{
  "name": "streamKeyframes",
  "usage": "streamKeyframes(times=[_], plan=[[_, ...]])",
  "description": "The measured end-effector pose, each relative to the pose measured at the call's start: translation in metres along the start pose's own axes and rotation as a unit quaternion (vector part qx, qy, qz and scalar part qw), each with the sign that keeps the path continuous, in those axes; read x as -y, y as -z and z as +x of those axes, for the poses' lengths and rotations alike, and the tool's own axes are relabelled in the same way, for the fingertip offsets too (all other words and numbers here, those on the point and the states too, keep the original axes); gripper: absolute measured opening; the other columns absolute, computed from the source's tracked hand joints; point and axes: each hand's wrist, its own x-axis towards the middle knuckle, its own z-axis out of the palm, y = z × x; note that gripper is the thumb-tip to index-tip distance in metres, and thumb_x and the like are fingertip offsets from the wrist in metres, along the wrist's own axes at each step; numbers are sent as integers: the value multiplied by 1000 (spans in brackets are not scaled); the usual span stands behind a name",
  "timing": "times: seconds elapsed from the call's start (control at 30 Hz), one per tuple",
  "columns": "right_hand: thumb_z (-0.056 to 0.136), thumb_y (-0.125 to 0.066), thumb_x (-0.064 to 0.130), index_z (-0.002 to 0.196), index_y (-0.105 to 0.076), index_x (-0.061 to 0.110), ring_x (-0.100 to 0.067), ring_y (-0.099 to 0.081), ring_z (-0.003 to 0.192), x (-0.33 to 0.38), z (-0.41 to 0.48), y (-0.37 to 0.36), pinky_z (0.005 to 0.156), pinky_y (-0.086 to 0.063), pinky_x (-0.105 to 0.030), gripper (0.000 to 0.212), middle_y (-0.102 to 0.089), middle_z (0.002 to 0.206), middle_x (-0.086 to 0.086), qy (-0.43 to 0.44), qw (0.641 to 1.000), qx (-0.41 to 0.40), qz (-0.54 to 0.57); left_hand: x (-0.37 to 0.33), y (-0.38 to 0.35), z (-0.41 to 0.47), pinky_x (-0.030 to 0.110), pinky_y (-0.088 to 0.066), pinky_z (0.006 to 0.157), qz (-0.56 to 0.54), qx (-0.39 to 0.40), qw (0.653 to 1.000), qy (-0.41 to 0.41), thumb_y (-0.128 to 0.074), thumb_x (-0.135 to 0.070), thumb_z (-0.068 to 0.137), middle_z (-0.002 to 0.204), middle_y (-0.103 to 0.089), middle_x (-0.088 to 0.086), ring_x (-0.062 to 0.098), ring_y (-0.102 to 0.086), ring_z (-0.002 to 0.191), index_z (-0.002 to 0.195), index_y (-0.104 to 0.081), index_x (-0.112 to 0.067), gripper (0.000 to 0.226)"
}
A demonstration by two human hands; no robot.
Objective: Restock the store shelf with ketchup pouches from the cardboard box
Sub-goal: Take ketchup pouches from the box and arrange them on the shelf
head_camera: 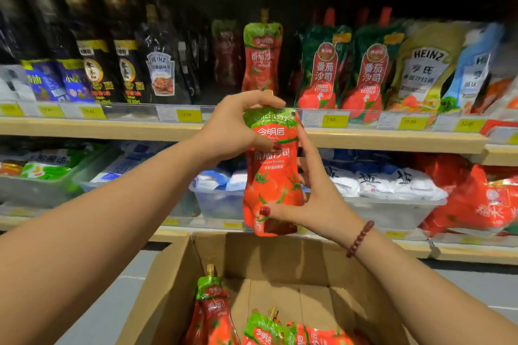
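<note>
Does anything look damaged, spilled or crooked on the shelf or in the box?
No spill or tear shows. Only the ketchup pouches in the cardboard box lie at mixed angles, and the Heinz pouches far right lean sideways.

Left grip (238, 131) and right grip (316, 204) hold one ketchup pouch (273, 176) upright before the store shelf (112, 127).
The left grip pinches the green top, thumb across the front; the right grip clasps the lower right edge. Below, an open cardboard box (173, 288) holds more pouches (213, 305). On the shelf, a matching pouch (262, 56) stands between dark bottles (129, 64) and green packs (322, 70).
</note>
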Motion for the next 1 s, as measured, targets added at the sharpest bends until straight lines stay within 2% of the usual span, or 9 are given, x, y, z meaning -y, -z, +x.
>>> streamKeyframes(times=[0.13,0.23,0.37,0.5,0.57,0.67,0.83,0.9,1.0], plan=[[61,-85,29,138,-10,59,17,-34,121,25,25,0,90,-44,-10,111,-25,141,29,40,997,-16,-71,-26,19,17,31,-57,78,-14,-2,999,-31,-80,9,56,122,-61,-3,14,-60,108,101,-68,-32,62],[65,-82,22,137,-12,59,9,-39,118,39,44,1,90,-45,-18,108,-29,138,23,45,995,-32,-85,-34,29,25,36,-57,82,-24,-43,998,-47,-78,10,57,113,-66,-5,13,-63,103,104,-69,-29,61],[64,-79,14,138,-16,56,7,-42,116,47,65,-1,90,-48,-22,105,-36,131,19,62,991,-66,-98,-36,37,29,45,-52,90,-36,-59,996,-64,-74,9,65,122,-61,-4,18,-59,112,113,-65,-28,61],[62,-80,13,136,-19,59,15,-48,103,44,79,2,75,-49,-11,106,-41,122,22,60,990,-97,-84,-25,50,31,34,-54,87,-91,-68,990,-82,-76,-10,75,130,-49,-11,10,-52,118,122,-54,-46,63],[61,-80,11,137,-22,56,12,-52,101,44,87,5,75,-50,-12,106,-43,124,17,63,989,-109,-84,-9,49,30,30,-51,89,-113,-108,985,-74,-77,-22,75,128,-49,-15,8,-52,118,117,-54,-54,58],[59,-81,12,138,-24,53,10,-52,105,48,103,10,84,-51,-20,106,-44,125,14,82,985,-116,-101,18,38,32,29,-48,93,-135,-111,983,-62,-73,-33,73,131,-51,-6,10,-54,119,119,-52,-53,54],[59,-84,13,137,-23,54,-7,-56,110,56,141,16,89,-53,-37,107,-46,129,6,91,983,-114,-108,56,61,58,21,-39,96,75,-154,984,-55,-60,-30,90,124,-55,-6,2,-50,117,124,-51,-39,37],[60,-84,14,137,-22,54,-10,-57,109,58,160,15,89,-53,-39,107,-46,128,4,93,982,-122,-109,70,74,68,18,-38,89,170,-121,977,-36,-60,-29,90,120,-58,-4,5,-52,113,125,-55,-30,35],[59,-85,17,137,-23,51,-13,-56,108,57,188,14,88,-53,-40,105,-45,129,3,92,979,-133,-125,89,83,76,28,-45,90,259,-44,965,9,-60,-33,89,112,-61,-2,9,-56,107,121,-59,-28,32]])
